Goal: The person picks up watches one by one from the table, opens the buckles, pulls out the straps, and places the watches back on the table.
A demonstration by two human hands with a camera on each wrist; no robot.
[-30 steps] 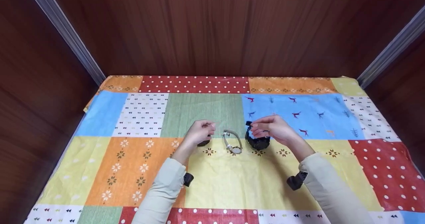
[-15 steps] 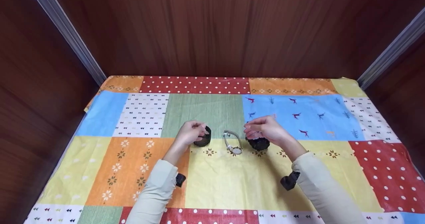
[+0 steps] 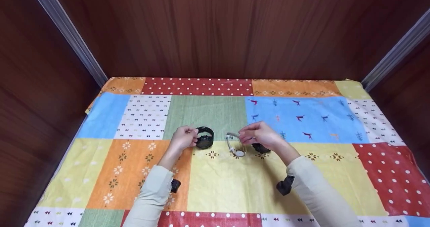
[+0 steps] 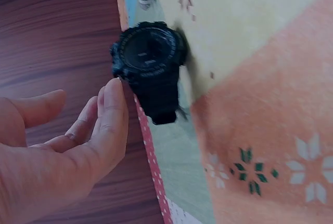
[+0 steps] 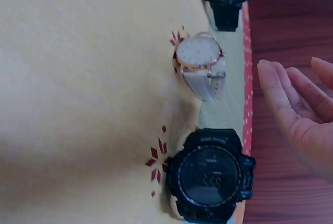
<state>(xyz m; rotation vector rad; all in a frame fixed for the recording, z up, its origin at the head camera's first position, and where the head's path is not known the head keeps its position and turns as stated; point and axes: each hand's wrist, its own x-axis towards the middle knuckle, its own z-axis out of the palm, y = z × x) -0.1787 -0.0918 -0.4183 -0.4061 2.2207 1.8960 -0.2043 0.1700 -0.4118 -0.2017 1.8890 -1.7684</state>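
Three wristwatches stand in a row on the patterned cloth. My left hand (image 3: 184, 138) is beside the left black watch (image 3: 205, 142), its fingers loosely bent and holding nothing. In the left wrist view, the fingertips (image 4: 115, 91) are right at that watch's edge. The middle watch (image 5: 199, 52) has a white dial, a rose-gold case and a pale strap. My right hand (image 3: 260, 136) hovers over the gap between this watch and the right black digital watch (image 5: 208, 177), partly hiding both in the head view. Its fingers (image 5: 276, 86) are extended with nothing between them.
A patchwork tablecloth (image 3: 221, 186) with yellow, orange, blue, green and red panels covers the table. Behind it rises a brown wood-grain wall (image 3: 215, 32), with side panels joined by metal strips (image 3: 67, 35). A small black camera sits on each wrist.
My left hand has drawn left, uncovering the left black watch. My right hand has moved left, off the right black watch's strap and towards the middle watch. All three watches stay in place.
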